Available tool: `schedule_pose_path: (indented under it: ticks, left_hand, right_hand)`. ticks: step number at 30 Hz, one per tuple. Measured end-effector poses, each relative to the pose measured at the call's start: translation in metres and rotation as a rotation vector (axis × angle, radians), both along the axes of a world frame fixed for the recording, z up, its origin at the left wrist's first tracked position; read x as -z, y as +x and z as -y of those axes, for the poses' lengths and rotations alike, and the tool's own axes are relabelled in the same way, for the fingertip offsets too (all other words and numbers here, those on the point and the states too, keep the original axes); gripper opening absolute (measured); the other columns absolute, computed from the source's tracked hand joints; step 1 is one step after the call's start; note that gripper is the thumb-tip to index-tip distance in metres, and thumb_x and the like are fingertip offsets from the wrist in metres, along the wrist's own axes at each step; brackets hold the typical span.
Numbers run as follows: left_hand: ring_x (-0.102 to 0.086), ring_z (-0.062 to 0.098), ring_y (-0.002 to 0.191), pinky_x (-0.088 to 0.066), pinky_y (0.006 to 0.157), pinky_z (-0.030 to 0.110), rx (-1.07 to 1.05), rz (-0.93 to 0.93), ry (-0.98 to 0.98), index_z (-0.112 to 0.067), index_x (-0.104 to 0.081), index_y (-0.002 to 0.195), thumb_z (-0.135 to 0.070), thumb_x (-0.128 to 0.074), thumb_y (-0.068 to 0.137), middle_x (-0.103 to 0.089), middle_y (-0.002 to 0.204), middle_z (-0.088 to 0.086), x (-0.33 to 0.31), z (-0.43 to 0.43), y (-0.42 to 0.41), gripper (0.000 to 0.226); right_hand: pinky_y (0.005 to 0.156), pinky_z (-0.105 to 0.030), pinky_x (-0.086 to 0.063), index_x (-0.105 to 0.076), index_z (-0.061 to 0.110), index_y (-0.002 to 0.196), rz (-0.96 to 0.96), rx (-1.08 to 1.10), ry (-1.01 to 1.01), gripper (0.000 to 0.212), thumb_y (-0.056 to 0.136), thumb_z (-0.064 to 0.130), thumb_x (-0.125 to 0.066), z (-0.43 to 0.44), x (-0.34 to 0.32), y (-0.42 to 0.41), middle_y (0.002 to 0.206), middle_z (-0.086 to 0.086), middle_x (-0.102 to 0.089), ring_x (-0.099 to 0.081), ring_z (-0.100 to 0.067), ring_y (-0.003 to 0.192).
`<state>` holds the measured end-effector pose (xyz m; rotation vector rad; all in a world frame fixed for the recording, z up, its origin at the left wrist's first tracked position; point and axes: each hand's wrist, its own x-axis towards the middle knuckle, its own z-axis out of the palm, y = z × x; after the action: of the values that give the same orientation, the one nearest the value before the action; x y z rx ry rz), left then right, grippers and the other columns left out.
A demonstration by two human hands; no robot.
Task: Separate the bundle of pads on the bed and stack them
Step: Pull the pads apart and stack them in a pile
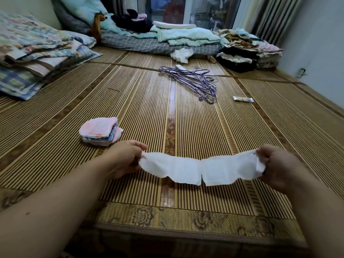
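Left hand point(124, 159) and right hand point(275, 164) each pinch an end of one white strip point(201, 170), seemingly two joined pads; one stack point(100, 133) lies near the left hand.

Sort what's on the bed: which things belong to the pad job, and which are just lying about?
Job: white pad strip, pinched at its ends by left hand and right hand; pad pile.
Lying about: purple hangers, small packet, folded clothes, folded bedding.

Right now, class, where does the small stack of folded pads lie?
In the head view, the stack of folded pads lies on the bamboo mat, left of centre, just beyond the left hand.
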<state>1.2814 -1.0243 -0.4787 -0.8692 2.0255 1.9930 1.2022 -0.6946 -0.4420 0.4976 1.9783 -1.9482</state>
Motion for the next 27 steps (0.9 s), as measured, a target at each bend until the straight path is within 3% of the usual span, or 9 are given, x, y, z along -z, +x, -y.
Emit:
schedule_pose_path:
  ticks: [3,5,7,12,18,24,27]
  left_hand:
    - [-0.058,0.033,0.091,-0.054,0.063,0.037,-0.017,-0.024,0.027,-0.007,-0.059,0.100,0.005,-0.045,0.086,-0.055,0.106,0.020,-0.003,0.002,0.001,0.023]
    - [-0.061,0.033,0.092,-0.054,0.057,0.033,-0.002,-0.050,0.056,-0.008,-0.058,0.102,0.004,-0.047,0.087,-0.056,0.110,0.020,-0.005,0.002,0.003,0.023]
    - [-0.063,0.032,0.091,-0.054,0.053,0.029,0.015,-0.080,0.073,-0.010,-0.057,0.104,0.005,-0.050,0.087,-0.057,0.111,0.020,-0.008,0.002,0.003,0.023]
    - [-0.065,0.033,0.094,-0.056,0.054,0.026,0.051,-0.135,0.039,-0.014,-0.057,0.106,0.001,-0.056,0.087,-0.061,0.110,0.019,-0.014,-0.007,0.004,0.025]
    - [-0.062,0.025,0.079,-0.051,0.050,0.023,0.070,-0.168,-0.043,-0.016,-0.059,0.106,0.000,-0.058,0.085,-0.061,0.102,0.016,-0.019,-0.019,-0.002,0.026]
    - [-0.062,0.018,0.064,-0.052,0.047,0.022,0.084,-0.185,-0.060,-0.017,-0.059,0.102,0.002,-0.058,0.084,-0.066,0.092,0.016,-0.020,-0.028,-0.007,0.026]
    - [-0.061,0.011,0.053,-0.050,0.045,0.020,0.096,-0.194,-0.065,-0.017,-0.059,0.104,0.003,-0.058,0.084,-0.065,0.086,0.012,-0.021,-0.034,-0.011,0.028]
  right_hand:
    - [0.050,-0.032,-0.050,-0.062,0.000,0.094,-0.063,-0.017,0.276,0.011,0.087,0.008,-0.060,-0.007,0.008,-0.002,0.089,-0.018,-0.065,-0.064,-0.027,0.072]
    - [0.053,-0.034,-0.053,-0.063,0.005,0.092,-0.093,-0.060,0.348,0.010,0.084,0.010,-0.066,-0.009,0.011,-0.003,0.093,-0.019,-0.066,-0.067,-0.029,0.076]
    - [0.058,-0.036,-0.057,-0.061,0.009,0.092,-0.112,-0.090,0.320,0.013,0.081,0.007,-0.068,-0.007,0.012,-0.003,0.096,-0.020,-0.068,-0.070,-0.031,0.080]
    - [0.053,-0.028,-0.057,-0.058,0.012,0.103,-0.209,-0.169,0.224,0.026,0.080,0.007,-0.069,0.019,0.011,0.003,0.098,-0.013,-0.064,-0.069,-0.026,0.081]
    - [0.072,-0.037,-0.060,-0.059,0.017,0.113,-0.242,-0.323,0.346,0.031,0.084,0.019,-0.069,0.068,0.025,0.013,0.099,-0.008,-0.067,-0.069,-0.021,0.085]
    - [0.077,-0.039,-0.056,-0.053,0.013,0.121,-0.103,-0.435,0.303,0.050,0.092,0.052,-0.043,0.086,0.034,0.014,0.105,-0.013,-0.066,-0.068,-0.025,0.085]
    - [0.079,-0.041,-0.057,-0.055,0.017,0.118,-0.156,-0.415,0.304,0.047,0.094,0.053,-0.039,0.082,0.031,0.014,0.109,-0.013,-0.065,-0.068,-0.025,0.087]
